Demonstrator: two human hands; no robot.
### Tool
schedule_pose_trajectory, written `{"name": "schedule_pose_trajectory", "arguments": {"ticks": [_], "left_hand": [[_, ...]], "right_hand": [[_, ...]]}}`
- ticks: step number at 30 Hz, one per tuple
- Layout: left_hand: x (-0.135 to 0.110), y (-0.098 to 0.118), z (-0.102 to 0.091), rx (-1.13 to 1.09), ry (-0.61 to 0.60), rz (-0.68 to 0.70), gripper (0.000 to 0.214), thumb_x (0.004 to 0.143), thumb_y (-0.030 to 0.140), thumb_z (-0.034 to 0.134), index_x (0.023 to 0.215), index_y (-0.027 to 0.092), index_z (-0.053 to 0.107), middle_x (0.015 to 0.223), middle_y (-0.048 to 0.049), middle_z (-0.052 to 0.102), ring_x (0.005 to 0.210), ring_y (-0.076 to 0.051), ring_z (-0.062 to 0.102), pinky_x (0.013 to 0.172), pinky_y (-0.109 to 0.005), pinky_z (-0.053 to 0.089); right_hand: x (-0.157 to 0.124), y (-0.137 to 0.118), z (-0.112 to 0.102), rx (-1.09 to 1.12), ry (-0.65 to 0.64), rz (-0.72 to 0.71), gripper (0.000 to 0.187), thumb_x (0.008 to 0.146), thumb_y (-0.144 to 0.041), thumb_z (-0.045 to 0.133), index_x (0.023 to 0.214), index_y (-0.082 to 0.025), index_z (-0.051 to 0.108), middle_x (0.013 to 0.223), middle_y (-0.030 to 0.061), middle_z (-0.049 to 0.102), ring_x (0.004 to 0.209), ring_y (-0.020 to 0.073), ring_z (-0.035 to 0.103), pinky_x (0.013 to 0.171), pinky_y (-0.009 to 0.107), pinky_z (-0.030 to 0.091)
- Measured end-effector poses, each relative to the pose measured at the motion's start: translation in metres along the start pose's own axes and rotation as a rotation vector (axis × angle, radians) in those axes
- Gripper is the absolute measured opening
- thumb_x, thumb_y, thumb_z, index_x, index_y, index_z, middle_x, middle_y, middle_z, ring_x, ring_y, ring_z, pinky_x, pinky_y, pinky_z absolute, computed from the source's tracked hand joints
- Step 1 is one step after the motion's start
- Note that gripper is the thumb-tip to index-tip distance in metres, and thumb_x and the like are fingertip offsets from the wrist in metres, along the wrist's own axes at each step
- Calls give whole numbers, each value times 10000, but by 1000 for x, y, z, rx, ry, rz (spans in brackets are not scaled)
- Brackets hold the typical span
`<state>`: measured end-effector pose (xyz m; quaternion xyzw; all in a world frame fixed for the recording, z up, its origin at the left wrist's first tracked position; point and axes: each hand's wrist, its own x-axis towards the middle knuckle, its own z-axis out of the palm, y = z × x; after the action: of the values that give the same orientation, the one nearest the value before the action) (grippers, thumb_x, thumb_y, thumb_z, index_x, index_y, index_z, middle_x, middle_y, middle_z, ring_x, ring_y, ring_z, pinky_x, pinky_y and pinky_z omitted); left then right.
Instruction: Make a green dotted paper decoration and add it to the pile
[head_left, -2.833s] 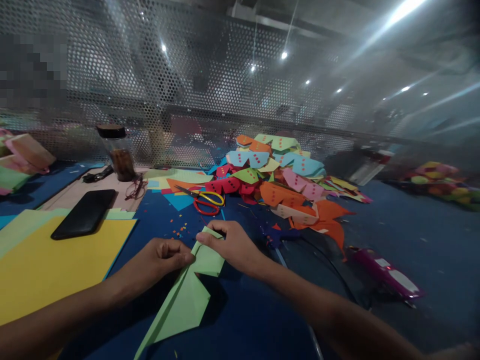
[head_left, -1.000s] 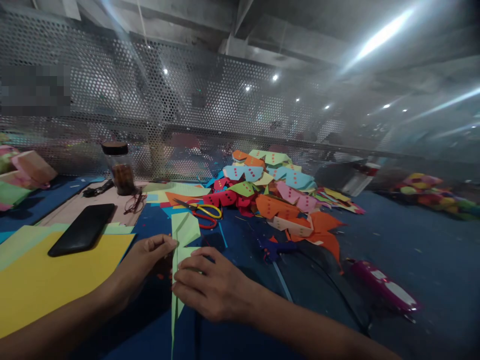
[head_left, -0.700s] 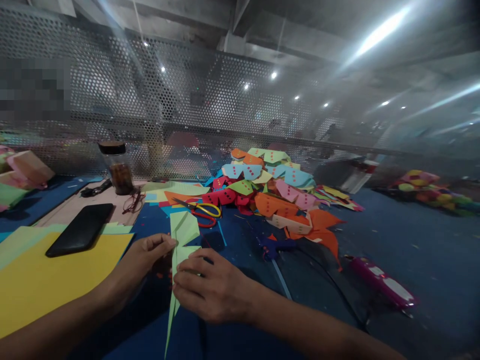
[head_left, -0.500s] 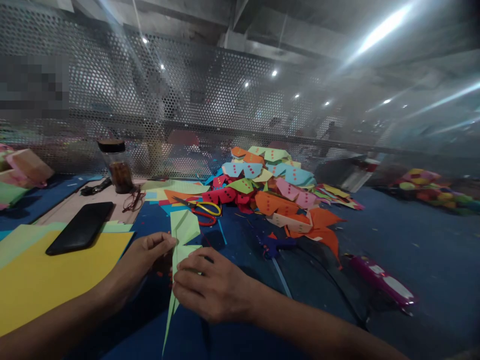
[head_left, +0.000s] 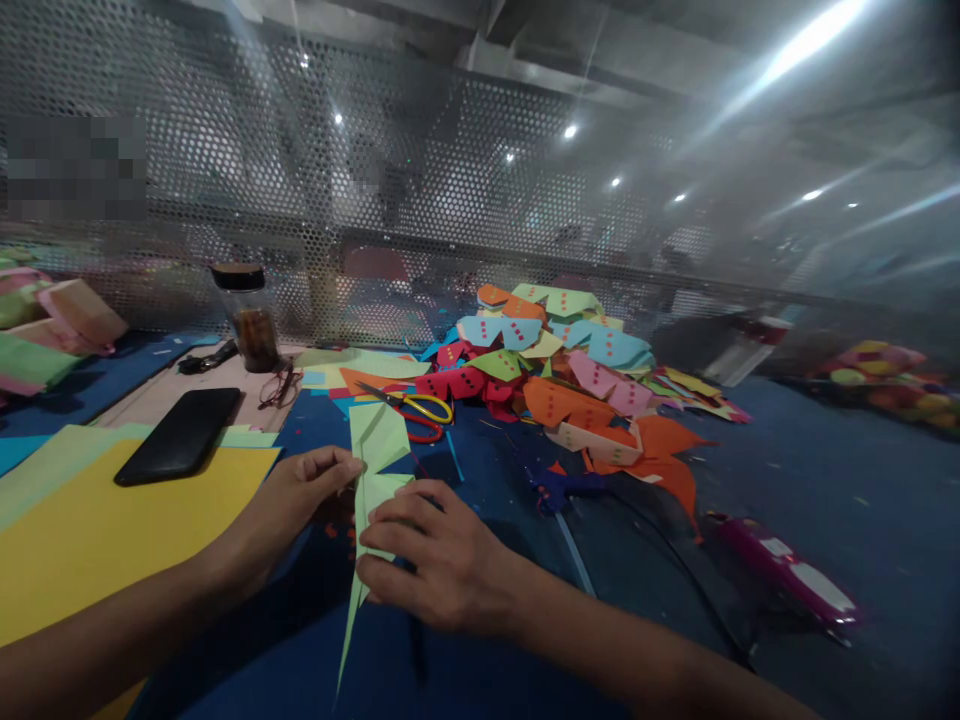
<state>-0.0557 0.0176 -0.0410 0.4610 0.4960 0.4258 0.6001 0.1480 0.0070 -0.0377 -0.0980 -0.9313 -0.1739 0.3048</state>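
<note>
Between my two hands is a folded light-green paper cutout (head_left: 379, 437), notched on its right side and tapering to a long thin point at the bottom. My left hand (head_left: 319, 485) pinches its left edge between thumb and fingers. Over the lower right part lies my right hand (head_left: 442, 555), its curled fingers gripping the paper; the thumb is hidden. Just beyond the cutout lie scissors (head_left: 427, 408) with yellow and red handles. To the right of my right hand is a dark blue glue gun (head_left: 559, 487) with a cable.
A pile of folded coloured paper shapes (head_left: 517, 365) stands ahead. On the left are a black phone (head_left: 180, 437), yellow paper sheets (head_left: 142, 535), a lidded jar (head_left: 253, 325) and glasses (head_left: 281, 385). At right lies a purple device (head_left: 787, 570). A perforated metal screen (head_left: 420, 190) runs behind.
The whole view has shifted, so things appear slightly farther right and mostly a little higher. Both hands keep hold of the green paper in nearly the same pose.
</note>
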Motion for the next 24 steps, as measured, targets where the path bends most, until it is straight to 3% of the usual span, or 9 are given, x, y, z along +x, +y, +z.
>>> {"name": "schedule_pose_trajectory", "arguments": {"ticks": [3, 10, 14, 20, 24], "left_hand": [[-1, 1, -1, -8, -4, 10, 431, 682, 561, 807, 673, 184, 599, 564, 42, 564, 510, -114, 491, 512, -244, 410], [-1, 1, -3, -8, 18, 22, 415, 687, 553, 804, 685, 185, 613, 567, 35, 576, 512, -125, 520, 504, -248, 424], [-1, 0, -5, -23, 23, 34, 428, 700, 559, 803, 707, 182, 601, 594, 38, 575, 540, -124, 535, 511, -237, 415], [-2, -1, -6, -13, 12, 40, 443, 712, 584, 789, 728, 182, 603, 591, 39, 583, 527, -122, 532, 514, -242, 424], [-2, 1, -5, -18, 18, 53, 413, 713, 536, 805, 704, 179, 597, 614, 37, 590, 565, -119, 554, 533, -225, 429]], "right_hand": [[-2, -1, 3, 25, -5, 19, 103, 971, -173, 611, 931, -211, 699, 969, -2, 734, 979, 158, 607, 924, 347, 440], [-5, -1, 7, 91, -1, 106, 122, 1004, -288, 604, 1004, -198, 686, 998, 4, 741, 1061, 163, 589, 958, 358, 410], [-5, -2, 4, 152, 15, 205, 179, 1035, -289, 540, 983, -202, 688, 963, 22, 716, 1017, 180, 583, 921, 365, 390], [-5, -4, 5, 233, 31, 345, 135, 1007, -272, 601, 954, -203, 705, 945, 27, 662, 979, 183, 550, 861, 345, 365], [-2, -6, 6, 218, 28, 415, 202, 1000, -357, 618, 899, -206, 707, 920, 21, 663, 942, 189, 528, 832, 357, 335]]}}
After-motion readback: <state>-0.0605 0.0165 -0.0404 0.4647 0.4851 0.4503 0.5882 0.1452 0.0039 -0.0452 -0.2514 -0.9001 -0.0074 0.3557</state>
